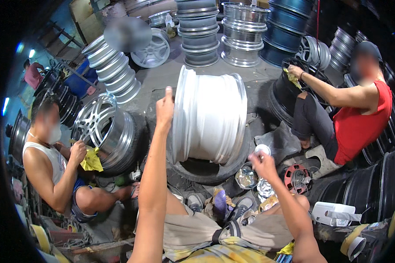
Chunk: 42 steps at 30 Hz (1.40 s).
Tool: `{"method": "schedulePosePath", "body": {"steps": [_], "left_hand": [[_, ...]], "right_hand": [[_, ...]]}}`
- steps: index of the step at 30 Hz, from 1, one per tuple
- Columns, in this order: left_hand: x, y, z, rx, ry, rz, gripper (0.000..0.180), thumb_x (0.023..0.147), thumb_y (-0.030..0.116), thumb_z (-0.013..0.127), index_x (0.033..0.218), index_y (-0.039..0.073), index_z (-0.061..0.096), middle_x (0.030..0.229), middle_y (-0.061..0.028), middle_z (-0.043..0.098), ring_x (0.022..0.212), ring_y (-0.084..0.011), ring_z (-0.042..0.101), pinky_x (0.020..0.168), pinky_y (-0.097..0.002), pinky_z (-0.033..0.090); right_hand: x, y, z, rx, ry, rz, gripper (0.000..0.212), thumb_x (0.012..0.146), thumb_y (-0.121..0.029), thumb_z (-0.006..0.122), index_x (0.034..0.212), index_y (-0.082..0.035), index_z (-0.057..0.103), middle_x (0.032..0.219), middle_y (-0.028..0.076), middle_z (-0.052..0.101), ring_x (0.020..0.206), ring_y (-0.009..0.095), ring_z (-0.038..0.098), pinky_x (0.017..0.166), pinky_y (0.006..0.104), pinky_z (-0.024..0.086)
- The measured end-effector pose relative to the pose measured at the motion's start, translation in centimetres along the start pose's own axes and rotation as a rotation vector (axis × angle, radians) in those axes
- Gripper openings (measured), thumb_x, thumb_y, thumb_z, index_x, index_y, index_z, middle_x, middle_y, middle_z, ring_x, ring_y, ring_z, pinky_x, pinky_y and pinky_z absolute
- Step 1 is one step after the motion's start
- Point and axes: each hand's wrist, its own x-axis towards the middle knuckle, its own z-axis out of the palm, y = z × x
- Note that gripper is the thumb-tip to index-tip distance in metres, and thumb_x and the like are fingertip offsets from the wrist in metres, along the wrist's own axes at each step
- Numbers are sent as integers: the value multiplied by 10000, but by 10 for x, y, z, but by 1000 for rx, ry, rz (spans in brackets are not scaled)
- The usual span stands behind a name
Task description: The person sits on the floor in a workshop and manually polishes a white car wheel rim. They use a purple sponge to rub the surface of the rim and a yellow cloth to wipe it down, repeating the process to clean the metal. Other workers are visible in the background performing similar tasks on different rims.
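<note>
Your right hand (263, 164) pinches a small white disc (262, 150), just above an open tin (246, 179). Your left hand (164, 109) closes its grip on the rim of the white wheel (208, 116), upright on a tyre (210, 168). Beyond, stacked rims (243, 35).

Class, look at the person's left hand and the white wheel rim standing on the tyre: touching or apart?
Touching. The head view shows the left hand gripping the front lip of the white wheel rim, fingers against its edge.
</note>
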Motion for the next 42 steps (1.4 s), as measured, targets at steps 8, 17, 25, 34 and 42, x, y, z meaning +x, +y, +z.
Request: {"method": "schedulePosePath", "body": {"steps": [8,17,25,34,42], "left_hand": [[64,-101,12,-39,-278,246,400,970,227,680,1235,-69,639,1098,-126,693,969,-169,627,854,-330,509],[95,-105,30,9,-353,241,413,957,228,699,1238,-68,638,1091,-118,682,965,-170,621,850,-330,508],[117,-90,50,42,-379,271,425,944,228,717,1240,-67,638,1085,-112,671,962,-171,616,846,-331,507],[112,-84,44,66,-357,285,440,931,229,736,1242,-66,637,1077,-104,660,958,-172,610,842,-332,506],[101,-74,40,140,-302,268,455,918,230,753,1244,-65,637,1071,-98,650,954,-173,605,838,-332,506]], "right_hand": [[85,-64,9,596,220,22,180,1001,-213,680,996,-62,582,875,-13,597,727,71,530,647,262,485],[46,-42,101,1063,246,236,523,1138,-256,394,1559,49,332,1553,144,451,1403,218,448,1175,352,358],[43,-59,100,993,354,213,489,1125,-264,354,1497,48,410,1429,138,541,1300,212,523,1129,344,403],[49,-52,100,826,380,80,414,1101,-255,354,1365,32,493,1253,128,594,1185,233,573,1067,359,439],[63,76,127,831,578,93,493,1119,-304,335,1441,52,451,1437,161,516,1325,264,499,1153,409,382]]}}
